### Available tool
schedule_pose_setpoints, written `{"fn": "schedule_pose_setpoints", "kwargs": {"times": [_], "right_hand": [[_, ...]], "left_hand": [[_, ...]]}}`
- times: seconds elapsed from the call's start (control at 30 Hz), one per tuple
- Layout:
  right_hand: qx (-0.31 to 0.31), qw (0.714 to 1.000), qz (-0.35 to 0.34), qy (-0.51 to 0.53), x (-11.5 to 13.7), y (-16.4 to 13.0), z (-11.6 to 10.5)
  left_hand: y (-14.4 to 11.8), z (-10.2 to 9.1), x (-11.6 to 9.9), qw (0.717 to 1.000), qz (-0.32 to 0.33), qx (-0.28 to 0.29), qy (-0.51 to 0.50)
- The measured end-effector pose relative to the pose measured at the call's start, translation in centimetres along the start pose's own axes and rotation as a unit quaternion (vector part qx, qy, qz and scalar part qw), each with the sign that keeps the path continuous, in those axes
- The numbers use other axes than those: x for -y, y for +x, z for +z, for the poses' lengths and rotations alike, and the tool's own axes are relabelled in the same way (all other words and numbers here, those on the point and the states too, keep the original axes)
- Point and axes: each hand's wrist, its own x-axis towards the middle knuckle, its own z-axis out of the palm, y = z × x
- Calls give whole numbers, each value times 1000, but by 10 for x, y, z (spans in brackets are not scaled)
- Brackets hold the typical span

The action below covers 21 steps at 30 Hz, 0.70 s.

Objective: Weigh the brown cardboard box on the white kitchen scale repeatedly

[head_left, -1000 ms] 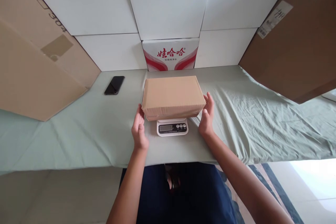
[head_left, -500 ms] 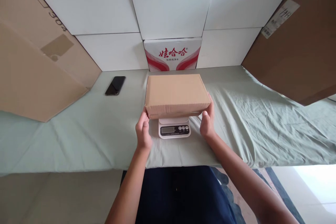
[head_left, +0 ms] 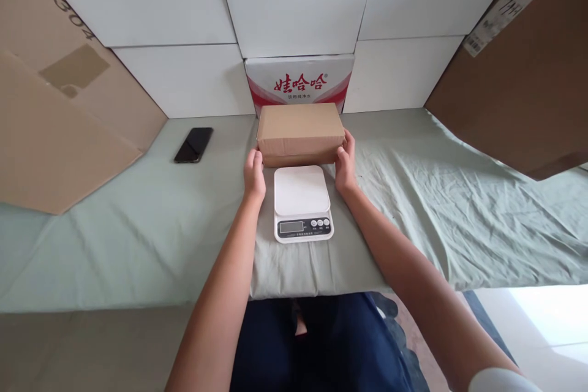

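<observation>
A closed brown cardboard box [head_left: 299, 128] rests on the green cloth behind a small white digital scale [head_left: 302, 201], right in front of the red-and-white printed carton [head_left: 298, 82]. My left hand [head_left: 254, 174] presses against the box's left end and my right hand [head_left: 345, 162] against its right end, so both hands hold it. The scale's platform is bare and its display faces me.
A black phone [head_left: 193, 144] lies on the green cloth [head_left: 138, 226] to the left. Large flat cardboard sheets lean at the left [head_left: 55, 116] and right [head_left: 519, 79]. White boards form the back wall. The table's front edge is close to my body.
Both hands took the box off the scale and moved it away from me, setting it behind the scale against the printed carton. The scale platform is uncovered now.
</observation>
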Motion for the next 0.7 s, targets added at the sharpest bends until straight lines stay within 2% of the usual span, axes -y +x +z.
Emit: {"fn": "schedule_pose_setpoints", "kwargs": {"times": [0.13, 0.43, 0.57, 0.7], "right_hand": [[6, 999, 31, 10, -5, 0, -3], [-47, 993, 99, 44, -3, 2, -5], [-49, 990, 119, 58, -2, 3, -3], [-27, 995, 92, 32, 3, 0, -1]], "left_hand": [[1, -1, 1, 999, -36, -32, -20], [10, -20, -15, 996, -30, -79, -23], [7, -16, -14, 998, -40, -54, -13], [1, -9, -11, 999, -36, -10, 1]]}}
